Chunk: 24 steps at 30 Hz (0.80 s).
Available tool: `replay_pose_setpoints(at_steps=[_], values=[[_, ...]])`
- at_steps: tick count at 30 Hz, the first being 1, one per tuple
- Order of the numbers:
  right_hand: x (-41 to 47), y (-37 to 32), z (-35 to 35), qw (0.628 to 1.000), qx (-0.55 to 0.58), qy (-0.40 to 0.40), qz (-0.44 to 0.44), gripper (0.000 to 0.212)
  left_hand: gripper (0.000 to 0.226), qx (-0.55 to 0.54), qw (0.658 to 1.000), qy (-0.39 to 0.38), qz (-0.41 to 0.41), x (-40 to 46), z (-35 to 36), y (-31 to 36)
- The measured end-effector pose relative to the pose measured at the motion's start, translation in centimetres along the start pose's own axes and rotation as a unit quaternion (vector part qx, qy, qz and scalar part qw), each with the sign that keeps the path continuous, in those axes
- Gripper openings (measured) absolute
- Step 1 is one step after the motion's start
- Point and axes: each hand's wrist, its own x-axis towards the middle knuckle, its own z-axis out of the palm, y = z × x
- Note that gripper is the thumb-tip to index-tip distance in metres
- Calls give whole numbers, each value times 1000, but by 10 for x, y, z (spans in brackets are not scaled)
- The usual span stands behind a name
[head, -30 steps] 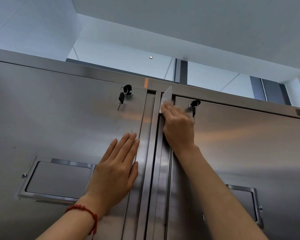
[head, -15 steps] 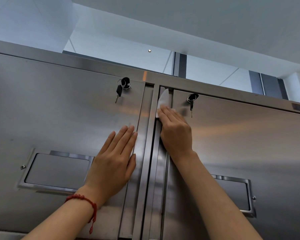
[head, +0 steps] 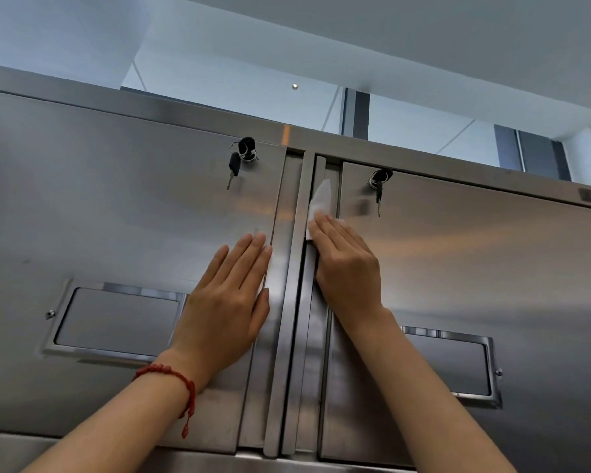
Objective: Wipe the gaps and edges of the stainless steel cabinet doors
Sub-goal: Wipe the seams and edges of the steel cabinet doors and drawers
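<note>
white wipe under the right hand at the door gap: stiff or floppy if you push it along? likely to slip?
Probably floppy: the white wipe creases and folds up past the fingertips of the right hand. Likely very light, a thin sheet. It may slide easily, since the stainless door looks smooth and only flat fingers press it there, so it could bunch or drop if pressure eases.

A black-headed key (head: 233, 167) hangs from the left lock (head: 248, 154); another key (head: 378, 194) hangs from the right lock (head: 380, 176). A red bracelet (head: 178, 382) circles a wrist. Above runs a white ceiling (head: 406, 39) with a small round fitting (head: 294, 86), and a dark column (head: 355, 114) stands behind.
</note>
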Motion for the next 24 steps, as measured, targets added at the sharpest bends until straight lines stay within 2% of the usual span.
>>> replay_pose_setpoints(at_steps=[24], values=[[-13,-8,-4,999,16,-10,26,35,52,-9,1000,13,5,0,1,-1]])
